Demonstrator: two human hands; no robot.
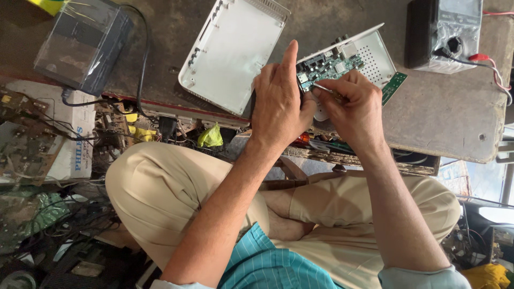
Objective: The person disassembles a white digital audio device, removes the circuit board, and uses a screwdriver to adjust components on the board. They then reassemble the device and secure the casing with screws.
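Observation:
My left hand [278, 101] grips the near edge of a white device shell [375, 53] that carries a green circuit board [329, 65], index finger raised along the board's side. My right hand [353, 107] pinches a thin metal tool [323, 86], its tip touching the board's lower left corner. The white plastic cover [230, 53] of the device lies separately to the left on the worn wooden bench [444, 112]. A small green board strip [393, 86] pokes out from under the shell at the right.
A multimeter [444, 32] with red and black leads stands at the back right. A dark box in clear wrap [83, 43] sits back left. Cables, old circuit boards [24, 144] and scrap litter the floor at left. My crossed legs in beige trousers [160, 187] fill the foreground.

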